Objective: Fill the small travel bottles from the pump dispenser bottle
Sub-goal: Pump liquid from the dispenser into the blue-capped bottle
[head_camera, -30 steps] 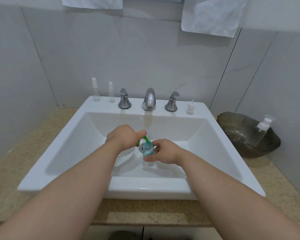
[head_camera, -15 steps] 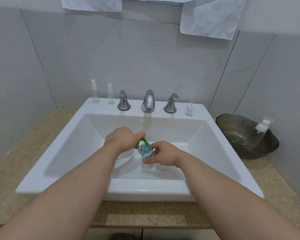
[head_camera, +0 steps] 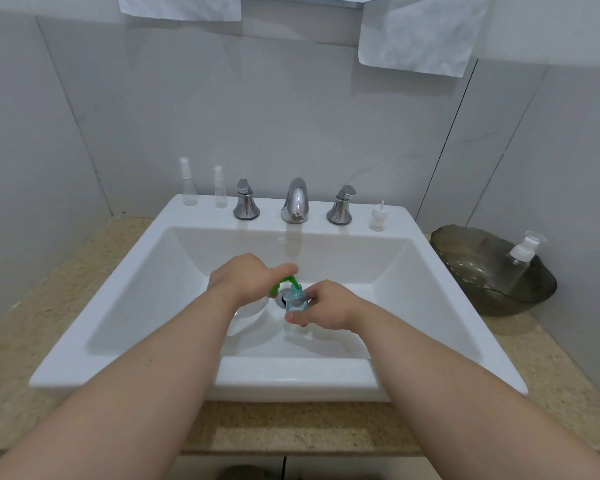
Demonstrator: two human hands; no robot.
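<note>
Travel bottle [head_camera: 296,301] upright in right hand [head_camera: 329,306], mouth under green pump [head_camera: 285,282].

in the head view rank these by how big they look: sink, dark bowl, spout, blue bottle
1. sink
2. dark bowl
3. spout
4. blue bottle, smallest even though it is nearer the camera; fingers hide part of it

Both bare forearms reached up from the lower corners of the frame and met near its centre. The left hand [head_camera: 246,278] was curled over a green pump [head_camera: 288,281], thumb stretched rightward. The right hand [head_camera: 326,308] gripped a small bottle [head_camera: 296,301].
</note>
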